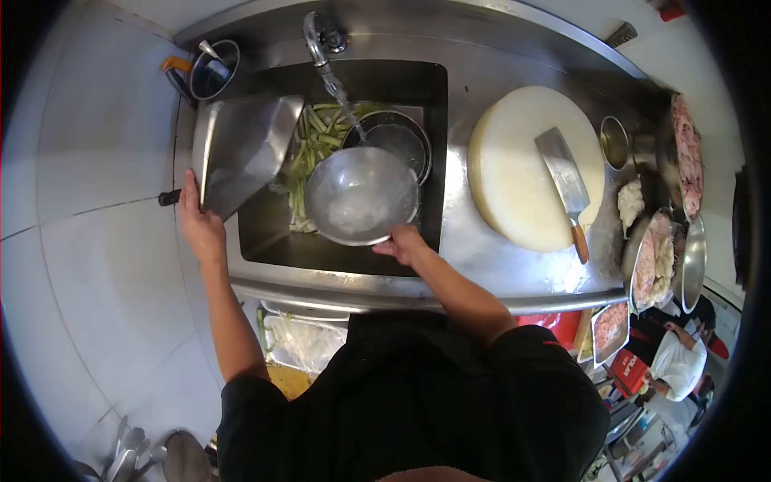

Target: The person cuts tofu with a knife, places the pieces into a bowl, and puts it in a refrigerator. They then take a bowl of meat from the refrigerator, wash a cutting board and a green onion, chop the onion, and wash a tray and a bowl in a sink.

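Note:
My right hand [404, 244] grips the near rim of a round metal bowl [353, 193] over the sink. At the sink's left side, my left hand [201, 226] holds the edge of a deep rectangular metal pan [245, 149], which is tilted. Water [341, 98] runs from the faucet [315, 40] into a dark round pot [397, 140] behind the bowl. Cut green stalks [301, 165] lie in the sink [341, 259], partly hidden by the bowl and the pan.
A cleaver [564, 173] rests on a thick round cutting board [502, 169] to the right. Beyond it stand a small metal cup [614, 143] and bowls of raw meat [645, 269]. A handled jug [215, 71] is at the back left. Another person [679, 361] appears far right.

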Demonstrator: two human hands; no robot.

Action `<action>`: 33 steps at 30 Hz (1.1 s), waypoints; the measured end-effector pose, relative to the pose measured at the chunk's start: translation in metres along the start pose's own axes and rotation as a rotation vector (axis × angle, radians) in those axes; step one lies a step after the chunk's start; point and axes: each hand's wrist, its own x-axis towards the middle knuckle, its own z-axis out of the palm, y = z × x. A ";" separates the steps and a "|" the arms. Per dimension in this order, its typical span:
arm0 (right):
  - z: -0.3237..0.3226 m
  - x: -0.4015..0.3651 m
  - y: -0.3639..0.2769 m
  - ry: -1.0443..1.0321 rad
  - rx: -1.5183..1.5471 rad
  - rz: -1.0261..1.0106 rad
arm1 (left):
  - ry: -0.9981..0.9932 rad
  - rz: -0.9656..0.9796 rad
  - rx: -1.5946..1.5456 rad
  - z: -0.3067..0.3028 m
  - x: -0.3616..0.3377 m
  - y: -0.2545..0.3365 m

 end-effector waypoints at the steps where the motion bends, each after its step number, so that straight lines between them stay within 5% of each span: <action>1: -0.002 0.016 -0.004 -0.005 -0.031 -0.040 | 0.005 -0.063 -0.019 -0.002 -0.003 0.001; 4: -0.026 0.075 -0.013 -0.002 -0.027 -0.138 | -0.019 -0.288 -0.086 0.029 -0.024 -0.044; 7: -0.002 0.019 -0.045 0.267 -0.138 -0.082 | -0.086 -0.458 -0.354 0.072 -0.052 -0.056; 10: -0.015 0.017 -0.057 0.246 -0.614 -0.344 | -0.153 -0.785 -0.719 0.158 -0.088 -0.080; 12: -0.014 0.020 -0.075 0.265 -0.628 -0.454 | -0.161 -0.834 -0.728 0.195 -0.099 -0.051; 17: 0.049 0.034 -0.145 -0.147 -0.178 -0.645 | -0.212 -0.879 -0.735 0.310 -0.140 -0.078; 20: 0.107 0.058 -0.175 -0.359 -0.078 -0.584 | -0.402 -0.657 -0.248 0.286 -0.129 -0.059; 22: 0.132 0.083 -0.186 -0.486 0.030 -0.510 | -0.472 -0.746 -0.371 0.284 -0.122 -0.067; 28: 0.152 0.089 -0.201 -0.324 -0.155 -0.433 | -0.645 -0.862 -0.477 0.291 -0.111 -0.085; 31: 0.169 0.046 -0.197 -0.478 -0.017 -0.445 | -0.619 -0.711 -0.162 0.321 -0.111 -0.102; 33: 0.167 0.044 -0.199 -0.430 -0.243 -0.488 | -0.566 -0.696 -0.177 0.320 -0.111 -0.102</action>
